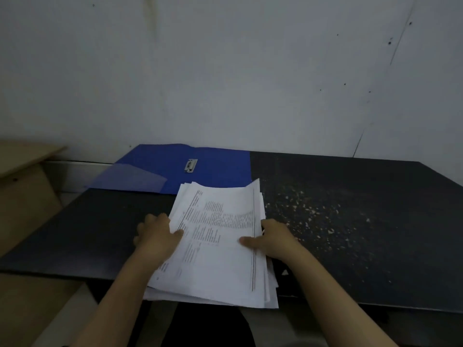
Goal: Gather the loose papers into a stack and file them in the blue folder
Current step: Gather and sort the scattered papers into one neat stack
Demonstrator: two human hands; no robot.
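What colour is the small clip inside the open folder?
Silvery metal clip, against the blue plastic folder; head view.

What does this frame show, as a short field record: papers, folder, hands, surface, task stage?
papers: stack of printed sheets, edges uneven, near end overhanging the table edge
folder: blue folder lying open behind the stack, metal clip visible
left hand: grips the stack's left edge
right hand: grips the right edge, thumb on top
surface: dark table, speckled white
task stage: gathered, not yet filed
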